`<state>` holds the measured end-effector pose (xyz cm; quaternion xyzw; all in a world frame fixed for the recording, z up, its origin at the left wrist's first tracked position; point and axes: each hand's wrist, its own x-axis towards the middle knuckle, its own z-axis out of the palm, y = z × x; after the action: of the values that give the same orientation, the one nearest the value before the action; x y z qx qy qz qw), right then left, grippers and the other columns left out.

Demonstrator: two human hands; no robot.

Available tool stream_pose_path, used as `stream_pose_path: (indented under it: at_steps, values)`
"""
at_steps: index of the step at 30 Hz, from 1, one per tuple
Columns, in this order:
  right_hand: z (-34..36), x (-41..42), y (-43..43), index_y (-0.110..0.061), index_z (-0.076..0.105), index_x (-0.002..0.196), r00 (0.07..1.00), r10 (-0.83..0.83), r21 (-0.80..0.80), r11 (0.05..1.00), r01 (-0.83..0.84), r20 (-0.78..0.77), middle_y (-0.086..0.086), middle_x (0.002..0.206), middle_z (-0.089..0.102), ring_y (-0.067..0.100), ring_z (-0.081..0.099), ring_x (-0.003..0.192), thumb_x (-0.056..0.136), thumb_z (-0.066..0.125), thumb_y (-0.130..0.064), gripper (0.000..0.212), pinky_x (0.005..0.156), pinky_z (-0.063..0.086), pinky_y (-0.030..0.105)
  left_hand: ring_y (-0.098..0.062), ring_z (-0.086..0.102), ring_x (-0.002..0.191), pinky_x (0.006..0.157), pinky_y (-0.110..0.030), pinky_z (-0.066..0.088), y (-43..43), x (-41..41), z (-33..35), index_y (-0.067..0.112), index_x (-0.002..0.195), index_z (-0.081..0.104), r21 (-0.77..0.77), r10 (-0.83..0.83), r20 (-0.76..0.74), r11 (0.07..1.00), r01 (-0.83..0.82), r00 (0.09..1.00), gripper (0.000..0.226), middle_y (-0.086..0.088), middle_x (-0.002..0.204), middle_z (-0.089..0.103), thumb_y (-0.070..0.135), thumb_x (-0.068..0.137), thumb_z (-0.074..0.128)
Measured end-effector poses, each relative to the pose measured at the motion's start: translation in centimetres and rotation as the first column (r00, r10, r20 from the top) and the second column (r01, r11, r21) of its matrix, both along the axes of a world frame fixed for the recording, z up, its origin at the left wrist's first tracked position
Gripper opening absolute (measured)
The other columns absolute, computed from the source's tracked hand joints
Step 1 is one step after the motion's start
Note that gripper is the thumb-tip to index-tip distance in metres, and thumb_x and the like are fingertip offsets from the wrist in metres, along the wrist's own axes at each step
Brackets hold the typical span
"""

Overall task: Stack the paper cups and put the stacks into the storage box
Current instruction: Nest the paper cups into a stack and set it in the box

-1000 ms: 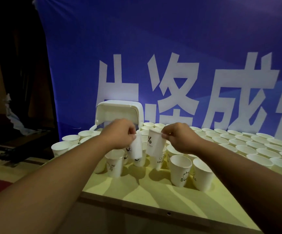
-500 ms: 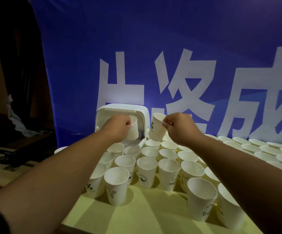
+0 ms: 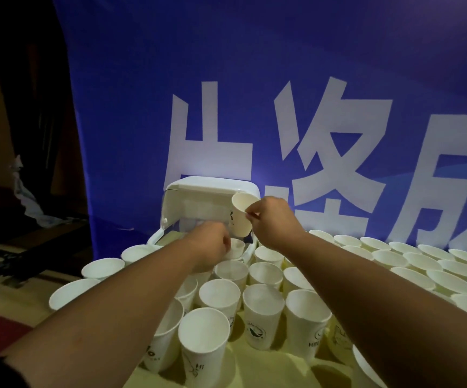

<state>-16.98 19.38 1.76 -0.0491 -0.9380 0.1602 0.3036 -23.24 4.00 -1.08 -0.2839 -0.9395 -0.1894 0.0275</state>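
While the right hand [image 3: 274, 219] pinches a cup [image 3: 240, 217] by its rim between thumb and fingers, that cup hangs tilted in the air. Its mouth is turned toward the camera. It is in front of the lid [image 3: 210, 194] and above the right front corner of the box [image 3: 157, 236].

The left hand [image 3: 211, 247] is lower, over the box's front rim, with its back to the camera and its fingers curled under. A second cup [image 3: 236, 247] shows just beside its knuckles, but whether the hand grips it cannot be told. A small gap lies open between the two hands, over the box's mouth.

The lid stands upright at the back of the box, with the banner [image 3: 254, 79] close behind it.

Loose cups [image 3: 219, 295] stand upright, rim against rim, right up to the box's front rim and under both forearms. More rows run off to the right edge of view. The leftmost cups sit near the table's left edge. Bare table [image 3: 265, 359] shows only in narrow strips between the nearest cups at the bottom of the view.
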Motion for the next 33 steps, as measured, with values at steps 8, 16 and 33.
stream_pose_path:
  at_steps: [8, 16, 33]
  values:
    - [-2.7, -2.8, -2.2, -0.015, 0.07, 0.113, 0.956, -0.03, 0.138, 0.99, -0.01, 0.291, 0.007, 0.105, 0.066, 0.024, 0.062, 0.088, 0.087, 0.067, -0.007, 0.027, 0.081, 0.054, 0.031, -0.016, 0.067, 0.077, 0.071, -0.038, 0.06, -6.3, -0.2, 1.6, 0.026, 0.078, 0.071, 0.072, -0.032, -0.059, 0.997, 0.037, 0.998, 0.014, 0.008, 0.077, 0.07, 0.031, 0.091, 0.068]
    - [-4.5, -2.7, -3.8, -0.014, 0.071, 0.11, 0.915, -0.06, 0.26, 0.964, -0.05, 0.4, 0.007, 0.102, 0.068, 0.023, 0.063, 0.087, 0.091, 0.061, -0.01, 0.022, 0.083, 0.055, 0.032, -0.02, 0.069, 0.075, 0.067, -0.037, 0.059, -10.3, 2.6, 1.6, 0.02, 0.077, 0.072, 0.007, -0.115, -0.014, 0.993, 0.115, 0.993, 0.017, 0.0, 0.077, 0.071, 0.031, 0.09, 0.072]
    - [-3.8, 4.1, -6.2, -0.023, 0.076, 0.094, 0.96, 0.196, -0.078, 0.98, -0.184, 0.202, -0.006, 0.091, 0.073, 0.01, 0.064, 0.079, 0.09, 0.066, -0.021, 0.012, 0.074, 0.056, 0.026, -0.012, 0.07, 0.08, 0.066, -0.025, 0.057, -13.2, 7.8, 1.5, 0.019, 0.085, 0.078, -0.083, -0.167, 0.068, 0.982, 0.172, 0.984, 0.013, 0.005, 0.082, 0.074, 0.03, 0.092, 0.074]
